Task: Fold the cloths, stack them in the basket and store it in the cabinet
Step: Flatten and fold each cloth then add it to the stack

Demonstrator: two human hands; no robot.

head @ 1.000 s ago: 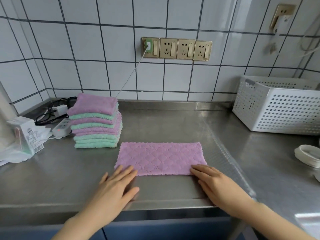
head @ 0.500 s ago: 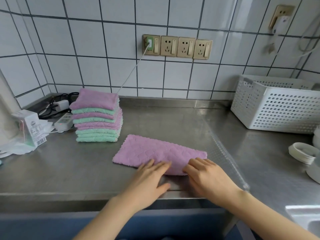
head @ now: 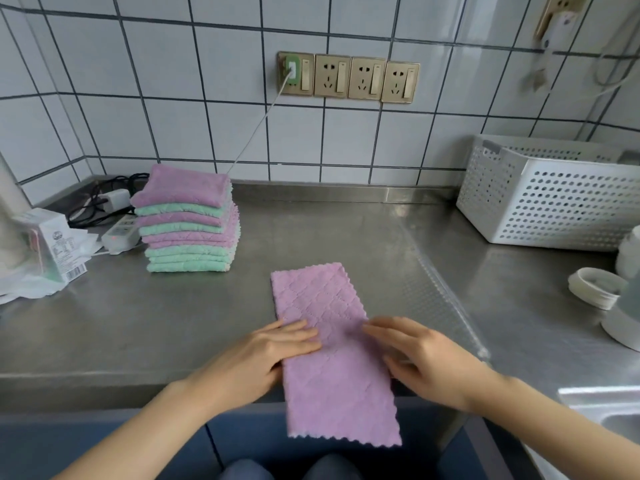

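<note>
Both hands, left hand (head: 263, 362) and right hand (head: 429, 362), lie with straight fingers flat on the folded purple cloth (head: 332, 348), which hangs over the steel counter's (head: 173, 323) near edge, white basket (head: 554, 199) far right.

Both hands (head: 346, 358) on purple cloth (head: 332, 348) (overhanging)

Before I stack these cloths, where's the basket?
The white basket sits at the far right of the steel counter, against the tiled wall, behind a roll of tape.

Head camera looks down, close over counter (head: 104, 327)
</note>
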